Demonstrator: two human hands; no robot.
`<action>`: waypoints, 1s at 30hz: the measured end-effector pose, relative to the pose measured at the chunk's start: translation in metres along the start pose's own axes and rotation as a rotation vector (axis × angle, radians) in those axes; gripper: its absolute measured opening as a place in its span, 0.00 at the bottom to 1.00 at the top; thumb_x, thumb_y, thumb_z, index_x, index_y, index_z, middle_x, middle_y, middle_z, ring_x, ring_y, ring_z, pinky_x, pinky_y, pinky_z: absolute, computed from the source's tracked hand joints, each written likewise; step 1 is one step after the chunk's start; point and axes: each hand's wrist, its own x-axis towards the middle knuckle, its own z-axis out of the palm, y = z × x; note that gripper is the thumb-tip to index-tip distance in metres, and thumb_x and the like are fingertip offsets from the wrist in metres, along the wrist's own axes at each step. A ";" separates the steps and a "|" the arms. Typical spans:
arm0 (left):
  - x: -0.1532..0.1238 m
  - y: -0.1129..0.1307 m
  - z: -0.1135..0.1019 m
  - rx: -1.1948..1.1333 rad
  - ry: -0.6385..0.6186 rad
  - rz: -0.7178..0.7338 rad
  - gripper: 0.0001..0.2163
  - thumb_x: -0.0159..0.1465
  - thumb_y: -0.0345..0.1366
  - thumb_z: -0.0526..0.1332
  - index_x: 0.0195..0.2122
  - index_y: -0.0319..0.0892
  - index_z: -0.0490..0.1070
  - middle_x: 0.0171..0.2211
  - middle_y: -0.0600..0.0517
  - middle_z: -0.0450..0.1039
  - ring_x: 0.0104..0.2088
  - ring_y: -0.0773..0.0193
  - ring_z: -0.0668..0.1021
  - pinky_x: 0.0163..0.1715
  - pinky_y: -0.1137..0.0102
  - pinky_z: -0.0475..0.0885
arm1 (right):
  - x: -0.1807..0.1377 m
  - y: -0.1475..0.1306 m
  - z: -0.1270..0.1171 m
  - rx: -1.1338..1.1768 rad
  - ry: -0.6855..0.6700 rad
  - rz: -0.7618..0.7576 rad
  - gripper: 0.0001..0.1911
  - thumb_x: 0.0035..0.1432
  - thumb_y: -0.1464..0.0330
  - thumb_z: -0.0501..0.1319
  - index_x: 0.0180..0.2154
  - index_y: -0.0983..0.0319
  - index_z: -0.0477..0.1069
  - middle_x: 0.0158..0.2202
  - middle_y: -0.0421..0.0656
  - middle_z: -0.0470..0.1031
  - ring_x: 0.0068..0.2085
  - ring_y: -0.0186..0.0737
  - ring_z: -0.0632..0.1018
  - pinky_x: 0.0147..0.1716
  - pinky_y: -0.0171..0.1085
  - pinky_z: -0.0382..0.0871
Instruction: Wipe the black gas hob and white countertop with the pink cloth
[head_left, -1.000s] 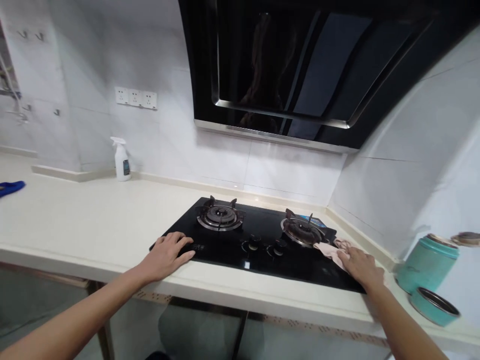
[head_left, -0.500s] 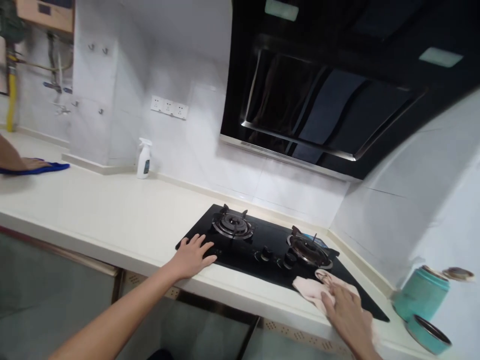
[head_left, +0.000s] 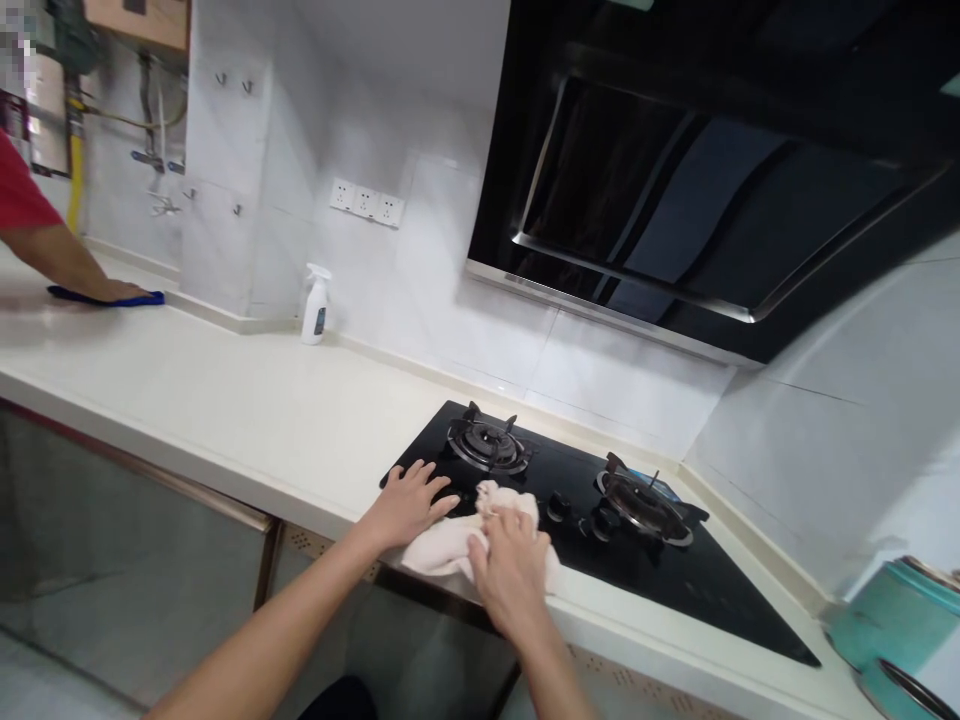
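Observation:
My left hand [head_left: 407,508] lies flat with its fingers spread on the front left corner of the black gas stove [head_left: 712,590]. A pale pink cloth [head_left: 442,548] is bunched under my right hand [head_left: 514,565], whose fingers grip and press it against the stove's front edge and the counter's rim. The cloth lies just right of my left hand. Behind both hands sits the left burner [head_left: 489,445]. The control knobs [head_left: 600,522] are to the right of the cloth, in front of the right burner [head_left: 643,503].
A black range hood [head_left: 637,200] overhangs the stove. On the pale counter [head_left: 247,400] stands a white spray bottle [head_left: 315,308]. Far left, another person's hand [head_left: 120,290] rests on a blue cloth [head_left: 146,299]. Turquoise containers [head_left: 900,615] stand at the right.
My right hand has slid the pink cloth left along the stove's front edge, close to my left hand. The other person's hand and blue cloth have shifted; the view has turned slightly left.

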 end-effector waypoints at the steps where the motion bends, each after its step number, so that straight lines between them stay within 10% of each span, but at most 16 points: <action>1: 0.000 -0.002 0.002 -0.007 0.006 0.002 0.25 0.74 0.54 0.49 0.64 0.48 0.71 0.68 0.40 0.66 0.70 0.41 0.62 0.63 0.45 0.59 | 0.004 -0.012 0.004 0.046 -0.003 -0.018 0.09 0.67 0.62 0.57 0.44 0.56 0.74 0.56 0.48 0.76 0.55 0.59 0.71 0.48 0.55 0.63; 6: 0.004 -0.012 0.007 -0.099 0.002 -0.021 0.23 0.75 0.52 0.48 0.64 0.52 0.70 0.67 0.43 0.68 0.70 0.44 0.63 0.64 0.45 0.58 | 0.008 -0.029 0.014 0.227 0.038 -0.045 0.05 0.66 0.64 0.60 0.42 0.56 0.72 0.58 0.46 0.75 0.61 0.57 0.68 0.54 0.55 0.61; 14: -0.032 -0.011 -0.016 -0.324 -0.063 -0.066 0.27 0.71 0.58 0.53 0.66 0.53 0.68 0.69 0.47 0.65 0.70 0.47 0.64 0.68 0.49 0.55 | 0.007 0.022 0.009 0.555 -0.130 0.003 0.19 0.67 0.58 0.56 0.56 0.51 0.72 0.69 0.44 0.64 0.69 0.49 0.63 0.64 0.50 0.58; 18: -0.069 0.004 -0.006 -0.234 0.034 -0.058 0.33 0.63 0.58 0.64 0.67 0.49 0.67 0.69 0.42 0.63 0.70 0.41 0.62 0.68 0.43 0.53 | 0.003 0.038 0.017 0.559 -0.031 0.160 0.29 0.62 0.54 0.59 0.61 0.58 0.69 0.64 0.51 0.69 0.66 0.55 0.68 0.62 0.52 0.60; 23: -0.078 0.031 0.015 -0.294 0.247 -0.170 0.16 0.69 0.47 0.60 0.54 0.47 0.75 0.64 0.44 0.71 0.68 0.45 0.67 0.68 0.40 0.53 | -0.005 0.019 0.014 0.547 0.056 0.183 0.21 0.61 0.58 0.58 0.53 0.56 0.73 0.56 0.45 0.77 0.56 0.53 0.74 0.54 0.51 0.65; 30: -0.122 0.070 0.035 -0.831 0.395 -0.208 0.16 0.71 0.47 0.55 0.53 0.46 0.74 0.61 0.44 0.73 0.67 0.49 0.68 0.70 0.48 0.55 | -0.038 0.003 -0.001 0.715 0.097 0.223 0.13 0.55 0.62 0.59 0.42 0.56 0.76 0.42 0.44 0.77 0.47 0.49 0.75 0.50 0.47 0.67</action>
